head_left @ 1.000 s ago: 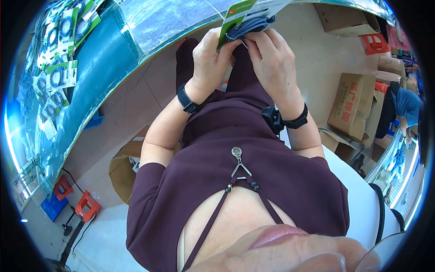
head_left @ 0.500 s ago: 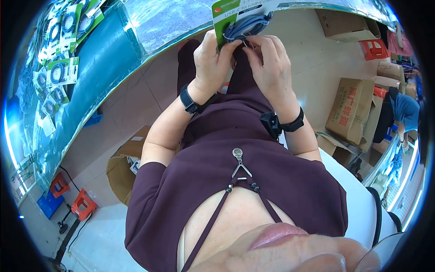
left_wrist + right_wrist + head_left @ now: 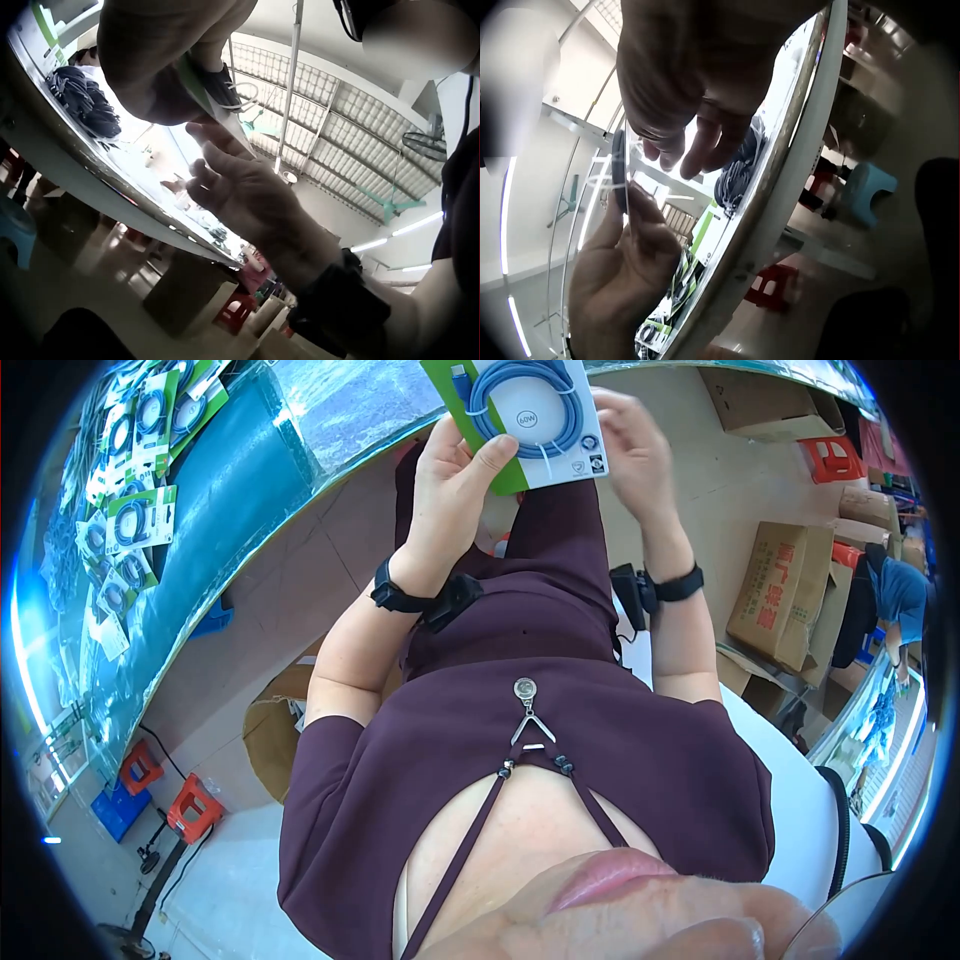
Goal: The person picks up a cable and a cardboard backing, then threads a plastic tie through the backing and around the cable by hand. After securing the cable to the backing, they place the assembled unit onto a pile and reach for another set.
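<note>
In the head view, my left hand (image 3: 450,485) holds a green and white cable card (image 3: 565,468) by its lower left part, thumb across the front. A blue-grey cable (image 3: 571,422) is coiled on the card and tied to it with white ties; its connector shows near the top left. My right hand (image 3: 638,460) is at the card's right edge, fingers loosely bent. In the left wrist view the right hand (image 3: 251,199) is apart from the card, with nothing between its fingers. Edge-on in the right wrist view, the card (image 3: 628,191) stands in the left hand (image 3: 626,277).
Several carded cables (image 3: 140,520) lie on the blue-green table (image 3: 240,470) at left. Dark cable bundles (image 3: 84,101) sit on the table in the left wrist view. Cardboard boxes (image 3: 775,595) and a red stool (image 3: 830,460) stand on the floor at right. Another person (image 3: 895,595) is at far right.
The card has turned its front to the head camera and moved slightly left. My right hand has let go of its lower edge and moved right. My left thumb now lies on the front.
</note>
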